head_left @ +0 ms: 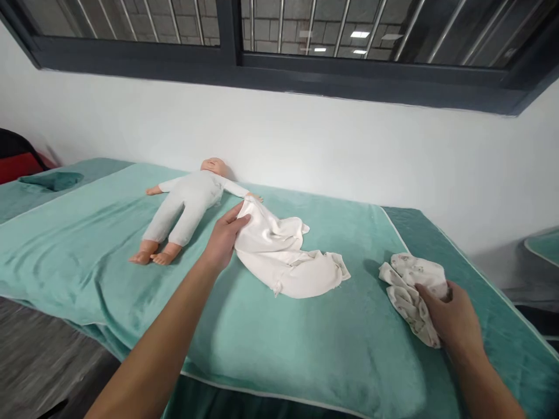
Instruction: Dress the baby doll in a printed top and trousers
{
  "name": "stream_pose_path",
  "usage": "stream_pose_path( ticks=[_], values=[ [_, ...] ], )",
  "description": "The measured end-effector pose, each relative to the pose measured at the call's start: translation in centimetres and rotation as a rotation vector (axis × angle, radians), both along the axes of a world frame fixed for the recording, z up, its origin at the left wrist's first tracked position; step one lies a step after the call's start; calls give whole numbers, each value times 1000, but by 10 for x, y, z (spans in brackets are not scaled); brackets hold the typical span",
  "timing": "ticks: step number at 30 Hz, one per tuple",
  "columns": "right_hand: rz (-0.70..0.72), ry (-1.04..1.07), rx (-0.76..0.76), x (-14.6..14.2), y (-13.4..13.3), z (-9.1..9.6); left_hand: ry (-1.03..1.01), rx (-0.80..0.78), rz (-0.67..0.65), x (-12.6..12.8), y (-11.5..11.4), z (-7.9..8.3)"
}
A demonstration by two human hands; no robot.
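My left hand [227, 233] pinches the upper edge of white baby pants [283, 250], whose two legs trail to the right over the green bed. At the right, my right hand [454, 320] grips a bunched, pale patterned baby garment [413, 285], its exact kind hidden by the folds. A baby doll [190, 201] in a white one-piece lies on its back to the left of my left hand, head toward the wall and bare feet toward me. One of the doll's hands is beside the top of the pants.
A green velvety cover [305, 349] spreads over the massage-style bed, with an opening [52, 180] at its left end. Behind stands a white wall [327, 151] below a dark-framed window [371, 75]. A red and black object [17, 160] sits at the far left.
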State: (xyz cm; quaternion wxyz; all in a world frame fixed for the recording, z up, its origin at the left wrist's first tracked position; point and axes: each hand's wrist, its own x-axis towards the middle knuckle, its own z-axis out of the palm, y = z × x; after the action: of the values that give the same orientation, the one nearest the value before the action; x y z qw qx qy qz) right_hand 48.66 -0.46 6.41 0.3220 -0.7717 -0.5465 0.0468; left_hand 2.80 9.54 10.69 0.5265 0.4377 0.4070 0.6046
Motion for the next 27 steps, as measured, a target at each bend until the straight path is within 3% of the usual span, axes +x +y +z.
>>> stream_pose_path(
  ticks=[3,7,10,15,20,24,27],
  values=[
    [-140,59,-17,-10,-9,7,-33,-131,84,-1,5,-28],
    [-39,161,15,-17,-3,16,-46,-190,115,-1,10,-46],
    [29,174,-64,-13,12,15,-57,-193,117,1,12,-52],
    [0,175,-251,-1,28,19,-87,-234,109,6,10,-62],
    [100,276,-231,-2,27,24,-84,-223,87,4,5,-66],
    [143,227,-152,-3,28,17,-32,-208,72,-5,-1,-68],
    [187,204,-111,4,28,17,59,-204,141,-14,0,-70]
  ],
)
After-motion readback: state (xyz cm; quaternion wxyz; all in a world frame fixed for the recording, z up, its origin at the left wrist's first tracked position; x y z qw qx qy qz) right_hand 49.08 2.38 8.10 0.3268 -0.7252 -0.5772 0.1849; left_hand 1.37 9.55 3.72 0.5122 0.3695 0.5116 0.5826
